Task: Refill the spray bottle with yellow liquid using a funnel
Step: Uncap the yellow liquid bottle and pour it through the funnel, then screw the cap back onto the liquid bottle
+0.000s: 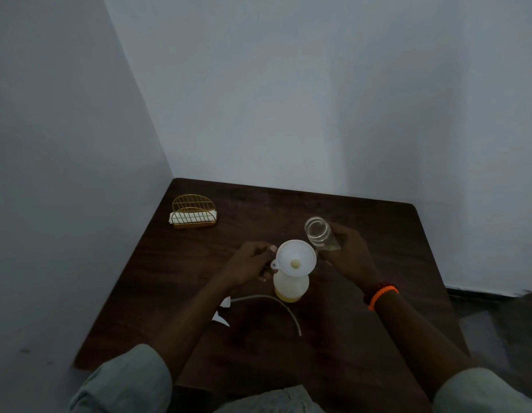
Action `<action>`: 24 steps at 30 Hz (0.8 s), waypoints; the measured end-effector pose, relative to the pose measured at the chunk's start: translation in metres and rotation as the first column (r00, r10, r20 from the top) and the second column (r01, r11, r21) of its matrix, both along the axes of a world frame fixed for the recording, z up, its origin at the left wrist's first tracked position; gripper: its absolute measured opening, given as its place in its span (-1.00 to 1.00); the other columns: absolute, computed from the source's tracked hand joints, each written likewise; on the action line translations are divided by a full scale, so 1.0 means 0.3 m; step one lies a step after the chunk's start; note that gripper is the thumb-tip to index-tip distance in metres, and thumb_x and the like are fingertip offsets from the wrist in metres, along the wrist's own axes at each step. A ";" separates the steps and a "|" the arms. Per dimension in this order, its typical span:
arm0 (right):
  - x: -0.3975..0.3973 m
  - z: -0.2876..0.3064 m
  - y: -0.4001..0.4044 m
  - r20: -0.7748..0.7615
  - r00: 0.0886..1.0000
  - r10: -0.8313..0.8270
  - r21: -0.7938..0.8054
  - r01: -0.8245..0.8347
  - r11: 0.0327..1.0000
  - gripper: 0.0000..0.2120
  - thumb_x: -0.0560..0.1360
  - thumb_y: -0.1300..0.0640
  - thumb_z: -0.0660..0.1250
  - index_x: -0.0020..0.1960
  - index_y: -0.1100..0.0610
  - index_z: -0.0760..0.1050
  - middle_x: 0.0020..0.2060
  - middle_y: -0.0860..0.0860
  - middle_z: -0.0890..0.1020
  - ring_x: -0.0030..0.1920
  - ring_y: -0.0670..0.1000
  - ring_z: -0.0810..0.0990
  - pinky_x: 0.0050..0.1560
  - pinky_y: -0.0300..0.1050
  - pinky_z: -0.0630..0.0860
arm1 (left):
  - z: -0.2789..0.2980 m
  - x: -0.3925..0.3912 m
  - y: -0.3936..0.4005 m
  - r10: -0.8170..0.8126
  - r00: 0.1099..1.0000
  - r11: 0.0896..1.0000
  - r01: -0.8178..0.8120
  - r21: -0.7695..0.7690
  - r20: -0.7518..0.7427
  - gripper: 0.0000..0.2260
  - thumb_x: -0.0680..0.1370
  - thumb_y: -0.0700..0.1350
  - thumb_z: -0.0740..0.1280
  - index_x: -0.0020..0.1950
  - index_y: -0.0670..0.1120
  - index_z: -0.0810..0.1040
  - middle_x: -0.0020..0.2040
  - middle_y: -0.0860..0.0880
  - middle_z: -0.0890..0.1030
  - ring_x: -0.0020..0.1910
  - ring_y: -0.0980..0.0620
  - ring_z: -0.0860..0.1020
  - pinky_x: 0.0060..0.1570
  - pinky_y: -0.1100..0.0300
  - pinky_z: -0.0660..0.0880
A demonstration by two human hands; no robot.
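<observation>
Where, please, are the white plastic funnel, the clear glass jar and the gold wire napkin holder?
white plastic funnel (295, 257): head view, on its inner cone, above the spout hole.
clear glass jar (318, 231): head view, on its transparent side wall near the mouth.
gold wire napkin holder (193, 210): head view, on its wire grid.

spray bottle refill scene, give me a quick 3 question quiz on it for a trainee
1. True or false: the funnel sits in the neck of the spray bottle.
2. Which hand holds the clear jar? A) left hand B) right hand C) neither
3. Fill in: the spray head with its dip tube lies on the ____, in front of the bottle.

Key
1. True; yellow liquid shows at the bottle's base.
2. B; the jar looks almost empty, while the left hand is at the funnel's rim tab.
3. Table; the head is unscrewed and apart from the bottle.
</observation>
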State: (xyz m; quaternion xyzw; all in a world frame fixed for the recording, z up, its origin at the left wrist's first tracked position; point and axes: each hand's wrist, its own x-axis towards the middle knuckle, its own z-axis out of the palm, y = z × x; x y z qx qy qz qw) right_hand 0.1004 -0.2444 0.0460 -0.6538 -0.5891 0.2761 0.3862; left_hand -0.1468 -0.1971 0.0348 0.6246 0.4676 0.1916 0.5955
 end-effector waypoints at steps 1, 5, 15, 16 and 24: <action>-0.001 -0.002 0.002 -0.005 1.000 -0.006 -0.007 0.006 1.000 -0.54 0.36 0.14 0.58 0.23 -0.05 0.62 0.05 -0.15 0.70 0.06 -0.23 0.64 0.03 -0.25 0.57 | -0.007 -0.007 0.005 0.005 1.000 1.000 -0.005 -0.003 -0.008 -0.73 0.70 -0.07 0.17 0.19 -0.14 0.61 -0.14 -0.12 0.68 -0.32 0.06 0.61 -0.31 0.22 0.58; -0.011 -0.002 0.006 -0.030 1.000 0.000 -0.013 0.000 1.000 -0.59 0.38 0.14 0.58 0.20 -0.04 0.63 -0.01 -0.16 0.71 0.02 -0.26 0.65 -0.06 -0.42 0.51 | -0.026 -0.038 0.016 0.025 0.999 0.999 -0.026 -0.043 -0.029 -0.73 0.70 -0.07 0.16 0.17 -0.11 0.62 -0.17 -0.11 0.69 -0.30 0.04 0.62 -0.28 0.17 0.58; -0.014 -0.004 0.007 -0.051 0.999 -0.010 -0.035 0.008 0.999 -0.59 0.37 0.17 0.57 0.19 -0.03 0.62 -0.01 -0.18 0.69 0.01 -0.31 0.63 -0.10 -0.46 0.48 | -0.243 -0.179 0.117 0.220 0.832 0.959 -0.089 0.268 -0.510 -0.87 0.47 -0.08 0.44 0.01 0.01 0.65 -0.07 0.04 0.66 -0.12 0.09 0.61 -0.14 0.19 0.56; -0.012 -0.006 0.007 -0.047 0.999 -0.013 -0.034 0.012 0.999 -0.58 0.36 0.17 0.58 0.19 -0.02 0.63 0.00 -0.17 0.70 0.02 -0.29 0.64 -0.06 -0.43 0.48 | -0.281 -0.195 0.127 0.227 0.789 0.954 -0.061 0.294 -0.572 -0.83 0.43 -0.06 0.46 0.00 0.01 0.64 -0.04 0.02 0.66 -0.07 0.07 0.61 -0.05 0.15 0.57; -0.002 -0.012 -0.001 -0.064 0.997 -0.036 -0.053 0.032 0.998 -0.52 0.31 0.19 0.61 0.20 -0.02 0.62 0.01 -0.20 0.69 0.04 -0.31 0.62 -0.03 -0.44 0.46 | -0.375 -0.185 0.119 0.188 0.701 0.902 0.155 0.404 -0.688 -0.54 0.46 0.11 0.40 0.30 -0.04 0.49 0.25 -0.09 0.53 0.22 -0.06 0.49 0.21 0.01 0.46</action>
